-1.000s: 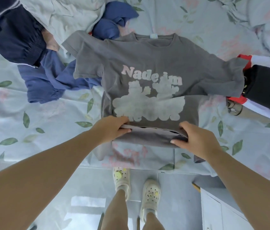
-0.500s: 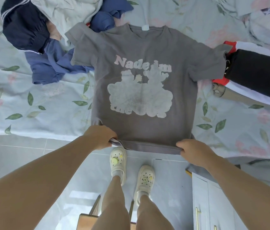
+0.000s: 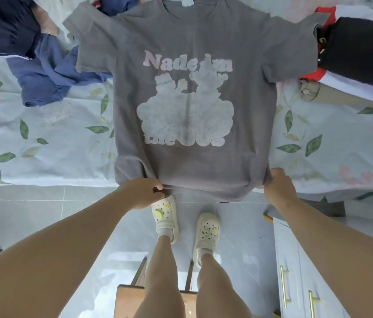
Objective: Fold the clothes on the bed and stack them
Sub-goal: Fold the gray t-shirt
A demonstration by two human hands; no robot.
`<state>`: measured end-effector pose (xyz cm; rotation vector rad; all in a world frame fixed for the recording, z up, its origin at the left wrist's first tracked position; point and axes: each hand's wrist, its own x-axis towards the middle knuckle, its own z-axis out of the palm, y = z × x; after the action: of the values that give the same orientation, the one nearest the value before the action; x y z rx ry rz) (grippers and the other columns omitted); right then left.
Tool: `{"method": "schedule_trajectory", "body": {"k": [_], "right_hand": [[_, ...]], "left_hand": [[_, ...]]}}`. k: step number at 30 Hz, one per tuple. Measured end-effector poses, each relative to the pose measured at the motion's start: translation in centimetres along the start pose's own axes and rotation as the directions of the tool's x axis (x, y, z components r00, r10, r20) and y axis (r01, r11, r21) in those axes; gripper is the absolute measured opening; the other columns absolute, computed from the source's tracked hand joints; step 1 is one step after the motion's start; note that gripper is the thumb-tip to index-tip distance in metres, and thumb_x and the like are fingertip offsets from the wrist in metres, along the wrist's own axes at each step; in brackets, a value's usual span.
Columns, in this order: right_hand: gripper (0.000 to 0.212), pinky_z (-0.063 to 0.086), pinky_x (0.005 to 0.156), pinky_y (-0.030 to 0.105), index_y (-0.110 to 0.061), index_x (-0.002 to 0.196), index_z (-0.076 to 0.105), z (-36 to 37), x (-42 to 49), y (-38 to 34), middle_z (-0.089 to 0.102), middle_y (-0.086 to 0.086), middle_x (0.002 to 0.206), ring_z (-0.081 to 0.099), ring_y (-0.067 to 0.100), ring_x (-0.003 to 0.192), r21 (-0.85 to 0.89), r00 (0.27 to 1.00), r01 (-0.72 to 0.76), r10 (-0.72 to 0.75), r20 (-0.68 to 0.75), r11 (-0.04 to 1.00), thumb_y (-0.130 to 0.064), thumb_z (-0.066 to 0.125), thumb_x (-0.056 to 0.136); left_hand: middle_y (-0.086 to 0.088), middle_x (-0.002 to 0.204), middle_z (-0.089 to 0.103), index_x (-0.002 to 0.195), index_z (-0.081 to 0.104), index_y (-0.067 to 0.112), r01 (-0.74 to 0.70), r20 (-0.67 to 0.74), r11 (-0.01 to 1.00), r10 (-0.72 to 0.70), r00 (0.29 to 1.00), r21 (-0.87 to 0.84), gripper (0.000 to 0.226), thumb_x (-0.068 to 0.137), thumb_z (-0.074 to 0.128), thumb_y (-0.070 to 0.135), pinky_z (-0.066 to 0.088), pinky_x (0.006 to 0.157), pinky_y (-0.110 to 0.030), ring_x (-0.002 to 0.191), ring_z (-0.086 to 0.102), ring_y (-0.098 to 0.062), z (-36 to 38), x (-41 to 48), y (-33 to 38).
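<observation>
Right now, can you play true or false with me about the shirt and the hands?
1. The left hand and the right hand both grip the bottom hem of the grey T-shirt. True.
2. The T-shirt lies print side down. False: the print faces up.
3. A blue garment lies crumpled by the shirt's sleeve. True.
4. The T-shirt is folded in half. False: it is spread out, sleeves wide.
5. The person is barefoot. False: they wear pale clogs.
</observation>
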<state>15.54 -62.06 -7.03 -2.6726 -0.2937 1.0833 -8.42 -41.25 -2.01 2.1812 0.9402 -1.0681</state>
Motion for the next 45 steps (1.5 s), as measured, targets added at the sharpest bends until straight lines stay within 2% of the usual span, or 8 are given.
{"method": "schedule_trajectory", "body": {"k": [6,13,21,24,27,33,41,45], "right_hand": [[0.013,0.029,0.059,0.030,-0.005,0.078,0.049,0.9,1.9,0.8,0.050,0.007,0.071,0.045,0.029,0.076,0.118,0.993,0.000,0.013,-0.114,0.993,-0.009,0.050,0.091],[0.022,0.036,0.069,0.027,0.009,0.111,0.053,-2.3,-0.8,4.6,0.054,0.024,0.117,0.054,0.038,0.108,-0.035,0.952,-0.288,0.282,-0.115,0.957,0.000,0.039,0.096],[0.034,0.037,0.086,0.029,-0.009,0.126,0.051,2.3,-1.8,-5.3,0.050,0.012,0.130,0.051,0.028,0.114,0.162,0.993,0.119,-0.117,-0.023,0.980,-0.015,0.050,0.092],[0.043,0.037,0.086,0.028,-0.017,0.134,0.044,5.2,-2.5,-9.7,0.043,0.005,0.137,0.049,0.025,0.118,0.124,0.971,0.193,-0.207,0.117,0.973,-0.020,0.050,0.092],[0.054,0.041,0.097,0.038,-0.023,0.142,0.034,7.8,-2.7,-12.8,0.033,0.004,0.144,0.044,0.029,0.122,0.046,0.953,0.214,-0.219,0.208,0.976,-0.023,0.050,0.090],[0.077,0.029,0.109,0.046,-0.028,0.147,0.014,10.7,-2.6,-15.2,0.005,0.010,0.152,0.018,0.039,0.135,-0.167,0.957,0.100,-0.049,0.286,0.981,-0.032,0.057,0.084],[0.093,0.017,0.112,0.045,-0.026,0.150,-0.007,11.2,-2.6,-16.9,-0.012,0.012,0.156,0.005,0.039,0.141,-0.443,0.940,0.034,0.122,0.318,0.896,-0.053,0.053,0.084],[0.103,0.016,0.113,0.046,-0.022,0.149,-0.013,12.2,-2.9,-17.8,-0.016,0.015,0.154,0.005,0.042,0.140,-0.560,0.949,0.001,0.176,0.261,0.829,-0.057,0.056,0.081]], "left_hand": [[0.002,0.114,0.062,0.122,0.055,0.024,0.033,-0.066,0.985,-0.045,0.997,-0.167,0.031,0.097,0.045,0.040,0.050,0.084,-0.031,0.098,0.058,-0.018,1.7,2.4,0.1],[-0.001,0.113,0.065,0.116,0.057,0.022,0.070,-0.133,0.977,-0.098,0.986,-0.203,0.027,0.098,0.043,0.035,0.049,0.089,-0.037,0.100,0.059,-0.022,1.9,2.8,-0.1],[-0.011,0.122,0.053,0.120,0.056,0.021,0.180,-0.508,0.910,-0.363,0.781,-0.373,0.033,0.097,0.034,0.014,0.039,0.088,-0.040,0.109,0.047,-0.030,-0.2,2.4,-3.4],[-0.012,0.139,0.041,0.134,0.045,0.019,0.264,-0.458,0.778,-0.568,0.683,-0.570,0.043,0.093,0.037,0.008,0.031,0.102,-0.042,0.125,0.037,-0.033,-0.7,2.9,-5.1],[-0.014,0.140,0.039,0.138,0.037,0.016,0.254,-0.244,0.586,-0.638,0.730,-0.769,0.043,0.096,0.043,0.022,0.032,0.104,-0.044,0.125,0.039,-0.036,-0.7,4.5,-7.0],[-0.002,0.099,0.060,0.112,0.054,0.012,0.043,-0.136,0.469,-0.343,0.929,-0.882,0.035,0.089,0.061,0.037,0.044,0.076,-0.029,0.093,0.057,-0.023,-1.5,5.1,-7.7],[0.003,0.055,0.036,0.057,0.042,0.013,-0.063,-0.112,0.114,-0.489,0.865,-0.991,0.045,0.077,0.073,0.039,0.029,0.054,-0.025,0.055,0.037,-0.015,-0.3,2.3,-12.8],[0.004,0.056,0.041,0.068,0.041,0.017,-0.062,-0.093,0.098,-0.352,0.931,-0.993,0.038,0.079,0.075,0.032,0.030,0.052,-0.023,0.054,0.034,-0.014,-0.4,2.3,-14.7]]}}
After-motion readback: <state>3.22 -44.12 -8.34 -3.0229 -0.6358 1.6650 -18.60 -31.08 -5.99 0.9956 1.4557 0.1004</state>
